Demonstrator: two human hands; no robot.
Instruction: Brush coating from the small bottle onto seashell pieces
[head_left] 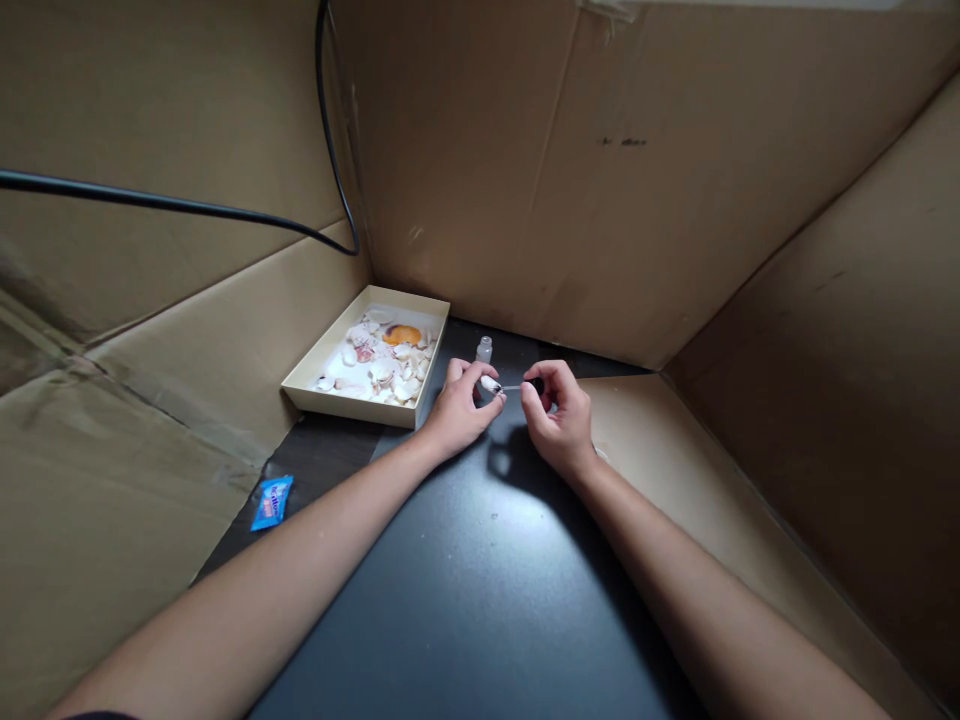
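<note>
Above the dark table [420,610], my left hand [459,412] pinches a small white shell [490,383] with a dark patch at its right end. My right hand [559,415] grips the dark cap [535,384] of a thin applicator. Its pale stem [512,388] points left, and the tip meets or nearly meets the shell's dark end; I cannot tell which. Just behind my left hand stands a small clear bottle [484,350] with its neck uncovered, its lower part hidden by the fingers.
Left of my hands, a shallow cream box [352,408] holds several shells and an orange piece [402,335]. A blue wrapped packet [272,502] lies near my left forearm. Cardboard walls [510,180] surround the table, and a black cable [187,203] hangs at upper left.
</note>
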